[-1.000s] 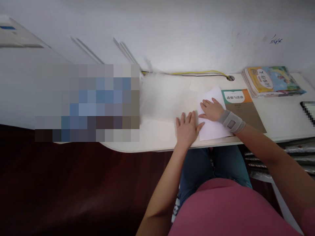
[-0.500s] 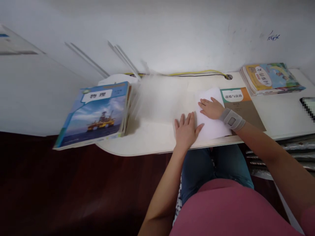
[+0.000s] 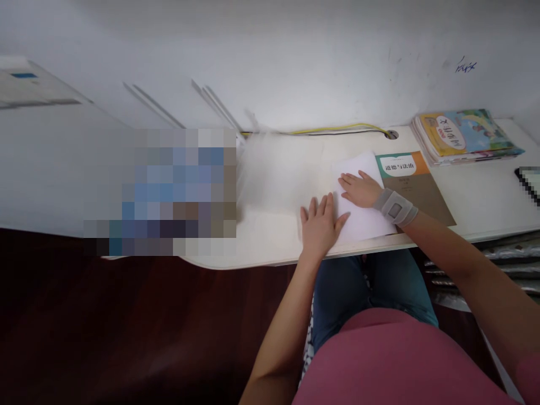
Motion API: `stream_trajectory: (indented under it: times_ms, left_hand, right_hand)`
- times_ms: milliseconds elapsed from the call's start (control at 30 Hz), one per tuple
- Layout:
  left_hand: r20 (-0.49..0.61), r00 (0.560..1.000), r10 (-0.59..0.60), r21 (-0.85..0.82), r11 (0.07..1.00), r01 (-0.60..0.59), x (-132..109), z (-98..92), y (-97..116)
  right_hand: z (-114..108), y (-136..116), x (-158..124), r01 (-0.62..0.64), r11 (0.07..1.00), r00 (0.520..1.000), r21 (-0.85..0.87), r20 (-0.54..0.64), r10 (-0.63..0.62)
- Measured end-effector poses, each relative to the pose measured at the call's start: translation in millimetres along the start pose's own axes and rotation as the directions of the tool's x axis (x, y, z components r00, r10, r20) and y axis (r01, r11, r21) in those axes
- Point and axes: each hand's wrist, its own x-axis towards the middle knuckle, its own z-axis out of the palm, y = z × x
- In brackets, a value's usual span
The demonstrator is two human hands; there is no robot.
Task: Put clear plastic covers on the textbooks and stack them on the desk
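A white sheet of paper (image 3: 366, 216) lies on the desk, its right side meeting a textbook (image 3: 415, 197) with a green and orange top and a brown lower cover. Whether the sheet overlaps the book or belongs to it, I cannot tell. My right hand (image 3: 359, 189) rests flat on the paper, fingers stretched to the left, with a grey band round the wrist. Just left of the paper, my left hand (image 3: 320, 225) lies palm down on the desk, fingers spread and the thumb over the paper's edge. Neither hand holds anything.
The white desk (image 3: 261, 242) runs along a wall. A stack of books (image 3: 468, 132) sits at the back right, and a dark-edged device (image 3: 529, 185) shows at the right edge. Yellow and black cables (image 3: 337, 129) run along the back. Pixelation hides the desk's left end.
Both hands stay nearly where they were, and the paper and textbook look the same. The view has shifted slightly. The stack with the physics book at the left is now covered by pixelation.
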Motion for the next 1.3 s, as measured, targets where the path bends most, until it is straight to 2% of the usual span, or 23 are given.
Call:
stream_trajectory:
  times_ms: [267,333,400,433,500,567,600,633,733,833,900,967,1100,1300]
  left_hand:
    - [-0.007,1.0,-0.004,0.008,1.0,0.004,1.6,3.6,-1.7]
    - [-0.009,1.0,-0.004,0.007,1.0,0.004,1.6,2.6,-0.7]
    - [-0.014,1.0,-0.003,0.001,1.0,0.003,1.5,1.5,-0.6]
    - [-0.017,1.0,-0.003,-0.006,1.0,0.003,1.6,1.1,-1.4]
    - [-0.04,0.999,-0.011,-0.038,0.999,0.009,1.8,1.0,-5.0]
    - [-0.105,0.994,-0.022,-0.097,0.995,0.012,1.7,1.7,-9.3]
    - [-0.151,0.988,-0.021,-0.134,0.991,0.001,1.2,2.3,-10.3]
    - [-0.201,0.98,-0.015,-0.173,0.985,-0.021,0.3,3.0,-9.3]
    - [-0.287,0.957,0.046,-0.292,0.947,-0.133,-4.0,4.7,10.0]
    - [-0.225,0.968,0.116,-0.387,0.901,-0.198,-5.9,5.1,50.4]
    - [-0.125,0.984,0.125,-0.41,0.897,-0.166,-2.4,4.6,77.0]
    - [-0.022,0.994,0.109,-0.383,0.917,-0.109,4.2,4.4,94.4]
    - [0.085,0.994,0.071,-0.215,0.975,-0.052,14.8,8.5,99.1]
    - [0.079,0.992,0.098,-0.025,0.995,-0.096,10.4,20.2,91.5]
  right_hand:
    - [4.9,-18.6,6.7,-0.061,0.996,0.998,0.058,0.018,0.06]
    - [-0.2,-14.8,8.1,-0.007,0.991,1.0,0.133,0.0,0.007]
    - [-7.2,0.2,4.5,0.033,0.971,0.996,0.236,-0.086,-0.013]
    - [-10.0,11.5,-0.5,0.029,0.958,0.988,0.284,-0.154,0.015]
    - [-11.0,36.8,-18.2,-0.049,0.936,0.935,0.347,-0.314,0.165]
    - [-3.7,57.3,-44.2,-0.15,0.908,0.874,0.391,-0.377,0.306]
    - [2.6,62.9,-58.6,-0.156,0.904,0.872,0.399,-0.373,0.316]
    - [10.0,64.6,-72.7,-0.135,0.907,0.89,0.399,-0.354,0.288]
    - [30.9,50.9,-104.8,-0.023,0.943,0.946,0.333,-0.299,0.129]
    - [39.7,30.5,-115.9,-0.02,0.972,0.954,0.234,-0.288,0.089]
    - [39.5,24.6,-115.8,-0.014,0.983,0.957,0.181,-0.283,0.066]
    - [38.1,25.7,-114.3,0.014,0.987,0.96,0.161,-0.278,0.032]
    - [38.2,32.8,-113.3,0.029,0.977,0.954,0.21,-0.298,0.035]
    - [42.8,33.0,-112.8,0.023,0.978,0.95,0.206,-0.31,0.043]
